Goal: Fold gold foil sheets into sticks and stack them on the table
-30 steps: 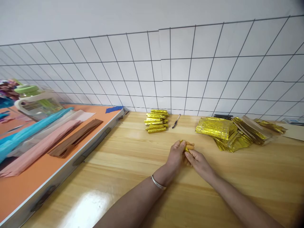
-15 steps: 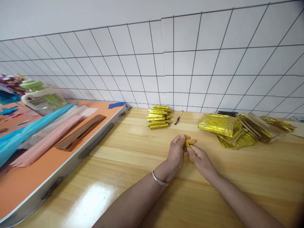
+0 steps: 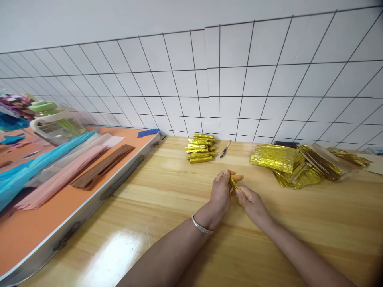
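Note:
Between my two hands is a small gold foil roll (image 3: pixel 233 183), held slantwise above the wooden table. My left hand (image 3: pixel 222 187) pinches its upper end between thumb and fingers; the fingertips seem to wear orange-yellow covers. The lower end is gripped by thumb and forefinger of my right hand (image 3: pixel 249 199). Part of the roll is hidden by my fingers. Beyond my hands, near the wall, lies a stack of gold foil rolls (image 3: pixel 200 149). To the right is a pile of flat gold foil packets (image 3: pixel 272 158), some lying loosely across one another.
A pen (image 3: pixel 225 149) lies beside the stacked rolls. A black object (image 3: pixel 286 144) sits behind the foil packets. On the left, an orange-topped table (image 3: pixel 119 175) with a raised edge bears brown (image 3: pixel 103 167), pink and blue crepe paper. A tiled wall (image 3: pixel 236 79) closes off the back.
My right hand has shifted slightly down and away from my left, so more of the gold foil roll shows between them. The left hand has moved slightly left.

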The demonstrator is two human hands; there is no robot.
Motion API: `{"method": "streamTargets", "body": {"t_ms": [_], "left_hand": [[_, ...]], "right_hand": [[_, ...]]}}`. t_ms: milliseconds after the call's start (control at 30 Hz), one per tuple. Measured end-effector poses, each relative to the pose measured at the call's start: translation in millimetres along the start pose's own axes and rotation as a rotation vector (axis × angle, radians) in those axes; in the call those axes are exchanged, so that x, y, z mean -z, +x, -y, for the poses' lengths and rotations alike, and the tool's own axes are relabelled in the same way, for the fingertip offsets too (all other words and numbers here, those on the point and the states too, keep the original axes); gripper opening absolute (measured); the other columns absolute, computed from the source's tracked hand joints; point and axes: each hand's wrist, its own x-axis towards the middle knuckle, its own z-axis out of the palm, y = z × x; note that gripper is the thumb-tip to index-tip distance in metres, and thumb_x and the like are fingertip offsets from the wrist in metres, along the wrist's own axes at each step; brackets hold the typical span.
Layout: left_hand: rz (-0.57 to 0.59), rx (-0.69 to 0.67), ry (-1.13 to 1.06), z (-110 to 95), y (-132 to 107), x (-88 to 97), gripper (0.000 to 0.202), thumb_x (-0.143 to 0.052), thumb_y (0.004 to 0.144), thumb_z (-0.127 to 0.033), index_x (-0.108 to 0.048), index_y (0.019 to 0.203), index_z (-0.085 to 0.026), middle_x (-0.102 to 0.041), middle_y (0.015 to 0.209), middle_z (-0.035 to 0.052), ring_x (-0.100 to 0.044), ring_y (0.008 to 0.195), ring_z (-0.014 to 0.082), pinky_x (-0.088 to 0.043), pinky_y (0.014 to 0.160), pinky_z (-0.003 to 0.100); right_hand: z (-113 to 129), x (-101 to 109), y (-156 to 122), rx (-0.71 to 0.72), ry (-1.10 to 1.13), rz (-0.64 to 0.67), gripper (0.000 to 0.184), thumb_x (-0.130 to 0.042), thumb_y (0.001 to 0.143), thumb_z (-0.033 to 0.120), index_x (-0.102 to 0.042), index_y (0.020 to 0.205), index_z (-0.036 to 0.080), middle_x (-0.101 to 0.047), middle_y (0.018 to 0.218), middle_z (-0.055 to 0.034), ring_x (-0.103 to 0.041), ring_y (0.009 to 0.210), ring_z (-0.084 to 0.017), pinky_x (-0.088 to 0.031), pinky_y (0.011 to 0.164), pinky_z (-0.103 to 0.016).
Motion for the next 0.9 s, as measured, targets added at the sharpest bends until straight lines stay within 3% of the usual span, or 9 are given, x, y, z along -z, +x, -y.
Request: {"method": "streamTargets", "body": {"t_ms": [100,233,333,467,600,767,900], "left_hand": [[0.003,-0.066,-0.022,-2.8,3.9,3.8,0.034,-0.058,0.079,-0.049,-0.054,0.088,-0.016,-0.07,0.072,0.007,-0.064,0.068,0.0173,-0.04,0.058,0.023],[-0.012,-0.154,-0.095,-7.4,9.9,8.7,0.029,-0.058,0.083,-0.043,-0.054,0.089,-0.015,-0.069,0.07,0.0057,-0.066,0.084,0.0193,-0.043,0.078,0.029],[-0.003,-0.156,-0.11,-8.4,12.8,10.2,0.028,-0.057,0.084,-0.042,-0.054,0.09,-0.015,-0.069,0.072,0.0065,-0.066,0.086,0.0205,-0.043,0.08,0.031],[-0.052,-0.138,-0.139,-6.4,15.5,12.4,0.027,-0.059,0.082,-0.04,-0.054,0.091,-0.015,-0.069,0.074,0.0063,-0.066,0.087,0.0212,-0.043,0.078,0.029],[-0.04,-0.122,-0.145,-6.1,14.9,11.8,0.024,-0.057,0.084,-0.038,-0.054,0.086,-0.015,-0.061,0.06,0.0006,-0.067,0.075,0.0196,-0.045,0.071,0.028],[-0.137,-0.026,-0.228,-10.2,13.5,7.8,0.016,-0.051,0.088,-0.032,-0.051,0.085,-0.016,-0.054,0.059,-0.002,-0.063,0.065,0.0142,-0.045,0.062,0.024],[-0.179,0.031,-0.258,-12.5,10.5,5.1,0.013,-0.046,0.09,-0.026,-0.048,0.081,-0.016,-0.045,0.058,-0.0056,-0.047,0.044,0.0049,-0.034,0.045,0.017]], "right_hand": [[1.2,0.2,-2.6,-0.002,-0.021,-0.005,0.034,-0.035,0.09,0.047,-0.056,0.089,0.021,-0.045,0.064,0.0019,-0.041,0.06,-0.015,-0.032,0.054,-0.025],[0.1,0.8,-5.6,-0.02,-0.062,0.009,0.034,-0.037,0.089,0.048,-0.055,0.081,0.021,-0.04,0.059,0.003,-0.039,0.058,-0.014,-0.03,0.054,-0.025],[-0.8,-0.2,-6.2,-0.021,-0.041,0.021,0.035,-0.034,0.09,0.049,-0.054,0.084,0.021,-0.038,0.059,0.0036,-0.037,0.056,-0.014,-0.029,0.053,-0.025],[-0.5,-1.2,-6.4,-0.006,0.054,0.081,0.035,-0.032,0.092,0.048,-0.053,0.088,0.02,-0.037,0.06,0.0041,-0.036,0.057,-0.012,-0.03,0.054,-0.025],[1.3,3.0,-6.4,-0.01,0.036,0.073,0.035,-0.034,0.092,0.048,-0.053,0.087,0.019,-0.034,0.062,0.0041,-0.035,0.057,-0.012,-0.029,0.053,-0.024],[-1.8,0.0,-7.7,0.083,-0.129,0.078,0.032,-0.028,0.094,0.043,-0.052,0.089,0.021,-0.041,0.064,0.0033,-0.041,0.059,-0.013,-0.033,0.053,-0.024],[-12.9,-12.6,-12.1,0.137,-0.282,0.057,0.026,-0.029,0.093,0.036,-0.049,0.084,0.022,-0.049,0.066,0.0012,-0.046,0.061,-0.015,-0.033,0.056,-0.027]]}}
